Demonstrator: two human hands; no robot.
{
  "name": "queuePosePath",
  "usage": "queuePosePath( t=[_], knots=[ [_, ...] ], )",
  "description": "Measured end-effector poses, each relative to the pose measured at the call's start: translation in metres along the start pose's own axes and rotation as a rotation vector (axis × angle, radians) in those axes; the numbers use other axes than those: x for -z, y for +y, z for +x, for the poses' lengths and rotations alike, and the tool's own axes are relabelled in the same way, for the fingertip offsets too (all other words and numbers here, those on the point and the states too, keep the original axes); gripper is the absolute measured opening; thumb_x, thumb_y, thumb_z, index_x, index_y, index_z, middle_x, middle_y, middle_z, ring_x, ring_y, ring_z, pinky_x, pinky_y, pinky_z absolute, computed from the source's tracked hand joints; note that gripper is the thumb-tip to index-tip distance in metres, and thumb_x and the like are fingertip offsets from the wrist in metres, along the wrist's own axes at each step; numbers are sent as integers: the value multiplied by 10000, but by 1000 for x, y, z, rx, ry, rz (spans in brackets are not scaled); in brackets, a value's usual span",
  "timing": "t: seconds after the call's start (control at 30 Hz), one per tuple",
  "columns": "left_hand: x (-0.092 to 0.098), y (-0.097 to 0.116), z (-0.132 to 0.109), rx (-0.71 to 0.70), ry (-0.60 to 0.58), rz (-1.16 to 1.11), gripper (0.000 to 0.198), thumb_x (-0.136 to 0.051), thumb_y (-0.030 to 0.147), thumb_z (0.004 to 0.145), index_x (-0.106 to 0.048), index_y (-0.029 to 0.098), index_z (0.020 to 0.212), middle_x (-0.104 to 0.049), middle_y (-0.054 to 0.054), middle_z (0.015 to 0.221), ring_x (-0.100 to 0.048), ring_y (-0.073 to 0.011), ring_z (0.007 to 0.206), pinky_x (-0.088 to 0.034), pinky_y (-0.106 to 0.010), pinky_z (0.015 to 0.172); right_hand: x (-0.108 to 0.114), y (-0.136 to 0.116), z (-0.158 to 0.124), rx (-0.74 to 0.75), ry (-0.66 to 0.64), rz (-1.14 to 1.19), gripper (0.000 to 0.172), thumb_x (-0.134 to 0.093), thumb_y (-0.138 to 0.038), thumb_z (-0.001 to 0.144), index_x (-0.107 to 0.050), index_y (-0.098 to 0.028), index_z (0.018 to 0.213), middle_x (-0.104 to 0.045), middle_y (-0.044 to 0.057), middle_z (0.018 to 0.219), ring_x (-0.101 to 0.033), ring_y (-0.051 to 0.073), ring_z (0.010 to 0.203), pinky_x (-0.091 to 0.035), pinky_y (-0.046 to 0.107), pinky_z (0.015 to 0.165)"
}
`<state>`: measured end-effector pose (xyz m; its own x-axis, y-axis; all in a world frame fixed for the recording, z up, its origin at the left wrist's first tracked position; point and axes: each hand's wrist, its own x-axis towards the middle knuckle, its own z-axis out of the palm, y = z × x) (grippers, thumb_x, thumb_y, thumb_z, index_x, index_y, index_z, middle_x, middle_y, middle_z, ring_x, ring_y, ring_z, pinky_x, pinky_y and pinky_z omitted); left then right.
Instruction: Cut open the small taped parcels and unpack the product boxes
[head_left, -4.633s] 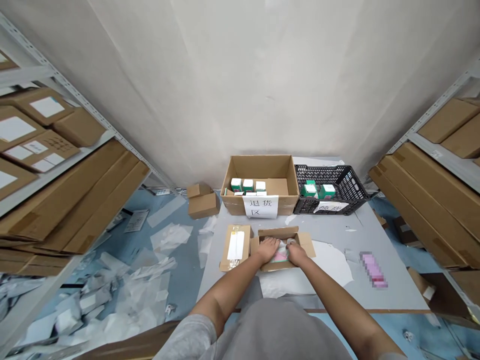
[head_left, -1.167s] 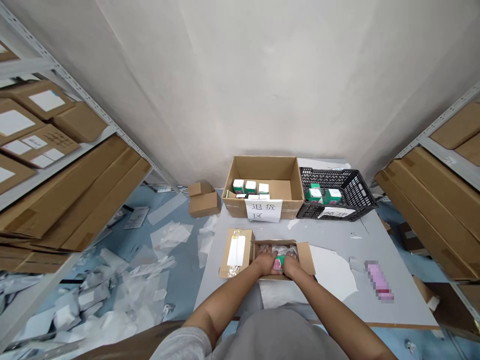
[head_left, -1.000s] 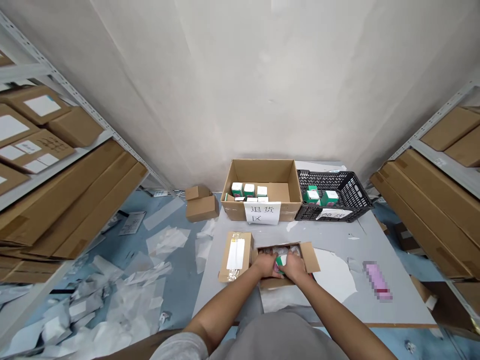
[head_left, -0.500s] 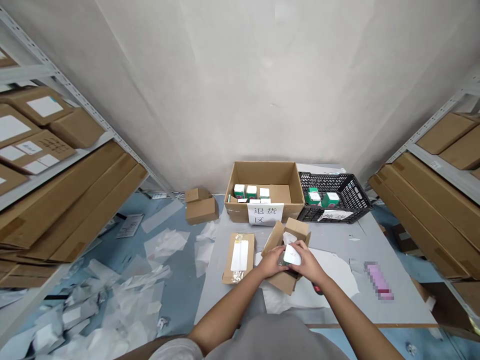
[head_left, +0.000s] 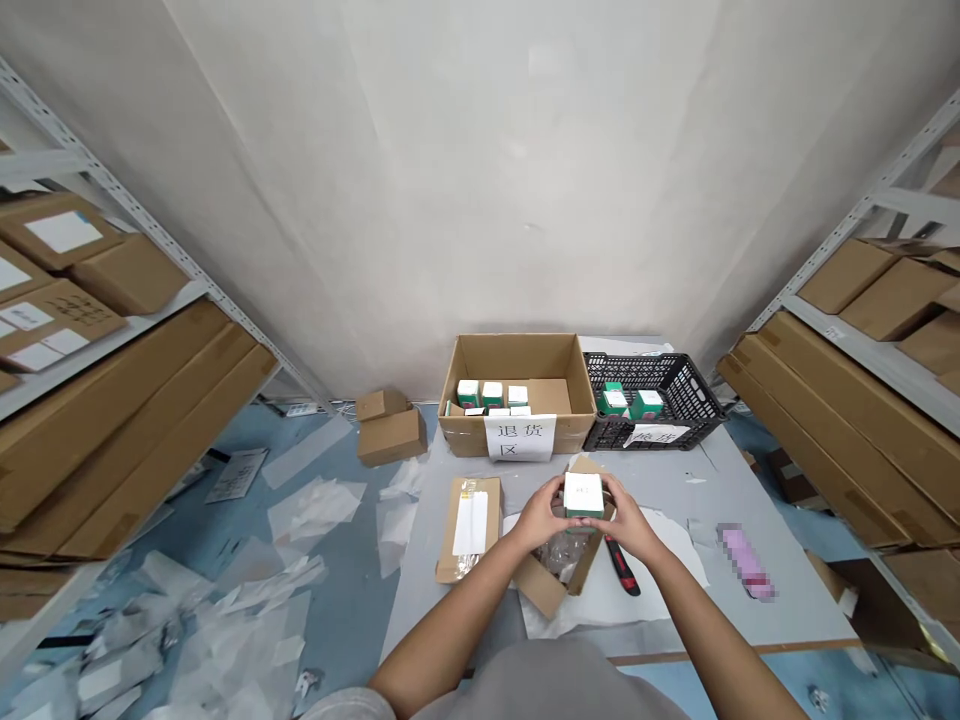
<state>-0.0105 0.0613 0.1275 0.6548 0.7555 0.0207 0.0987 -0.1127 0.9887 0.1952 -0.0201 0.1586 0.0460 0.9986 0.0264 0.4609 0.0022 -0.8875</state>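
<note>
The sign (head_left: 520, 438) on the far carton (head_left: 461, 436) reads 退货区; the creased paper (head_left: 657, 434) on the black crate (head_left: 609, 434) ends in 货.

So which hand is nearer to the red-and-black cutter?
Right. The right hand is just beyond the cutter, on the right side of the white-topped box; the left hand is farther away, on the box's left.

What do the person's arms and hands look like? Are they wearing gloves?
No gloves: the left hand and right hand are bare, with five-fingered shapes. The forearms are bare too, with no watch or bracelet showing. A light grey sleeve shows on the left arm; the right sleeve is out of view.
</note>
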Motion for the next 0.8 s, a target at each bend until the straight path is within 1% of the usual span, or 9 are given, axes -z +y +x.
queuePosePath(
  t=[0.1, 0.17, 0.27, 0.33, 0.43, 0.53, 0.63, 0.7, 0.8],
  knots=[
    [2, 9, 5, -22, -14, 115, 897, -882, 389, 829, -456, 246, 1605, -580, -161, 1555, -595, -352, 1387, -525, -502, 1148, 6, 0, 7, 35, 4, 66, 699, -817, -501, 840, -553, -245, 1435, -618, 145, 1443, -590, 324, 1384, -499, 472, 1164],
    [0, 14, 6, -54, -21, 271, 876, -765, 434, 937, -333, 254, 1678, -499, -166, 1633, -498, -355, 1488, -463, -524, 1212, 10, -1, 12, 60, 33, 128, 687, -772, -528, 884, -534, -251, 1466, -617, 141, 1435, -600, 314, 1371, -513, 458, 1149],
    [-14, 20, 5, -65, -4, 458, 830, -524, 471, 1071, -97, 220, 1737, -343, -178, 1732, -303, -332, 1618, -323, -539, 1311, 12, -1, 18, 84, 73, 131, 718, -697, -532, 948, -452, -263, 1568, -591, 147, 1474, -569, 319, 1402, -475, 476, 1189],
    [-26, 23, 4, -52, 5, 481, 789, -430, 463, 1103, -36, 214, 1739, -322, -178, 1738, -298, -314, 1622, -301, -530, 1323, 11, 2, 21, 90, 67, 67, 753, -629, -529, 992, -358, -272, 1646, -528, 151, 1557, -480, 325, 1492, -393, 502, 1258],
    [-39, 27, 4, -31, 28, 467, 732, -417, 446, 1108, -96, 251, 1736, -371, -161, 1706, -381, -304, 1574, -349, -515, 1301, 8, 10, 23, 94, 27, 7, 797, -525, -535, 1041, -202, -267, 1718, -395, 151, 1672, -338, 313, 1595, -286, 513, 1319],
    [-39, 33, 4, 4, 117, 450, 719, -475, 456, 1091, -178, 277, 1722, -386, -150, 1691, -366, -312, 1573, -348, -516, 1299, 8, 21, 24, 115, -32, 46, 803, -476, -535, 1065, -129, -263, 1736, -317, 150, 1726, -295, 296, 1625, -268, 504, 1331],
    [-27, 44, 5, 34, 168, 398, 757, -590, 475, 1045, -249, 303, 1698, -419, -134, 1667, -372, -328, 1559, -345, -524, 1298, 13, 27, 28, 128, -89, 76, 776, -479, -533, 1071, -165, -280, 1734, -320, 129, 1743, -267, 290, 1643, -263, 504, 1337],
    [-16, 54, 8, 46, 192, 336, 785, -690, 472, 987, -328, 303, 1662, -471, -133, 1621, -454, -335, 1495, -432, -512, 1237, 20, 27, 34, 143, -128, 77, 771, -521, -534, 1056, -222, -292, 1724, -348, 118, 1741, -274, 302, 1643, -265, 515, 1337],
    [3, 74, 16, 45, 256, 288, 788, -843, 437, 862, -486, 295, 1550, -579, -120, 1489, -581, -325, 1352, -563, -469, 1090, 31, 18, 49, 176, -167, 69, 803, -635, -530, 999, -306, -307, 1697, -439, 119, 1700, -394, 341, 1586, -343, 533, 1298]
  ],
)
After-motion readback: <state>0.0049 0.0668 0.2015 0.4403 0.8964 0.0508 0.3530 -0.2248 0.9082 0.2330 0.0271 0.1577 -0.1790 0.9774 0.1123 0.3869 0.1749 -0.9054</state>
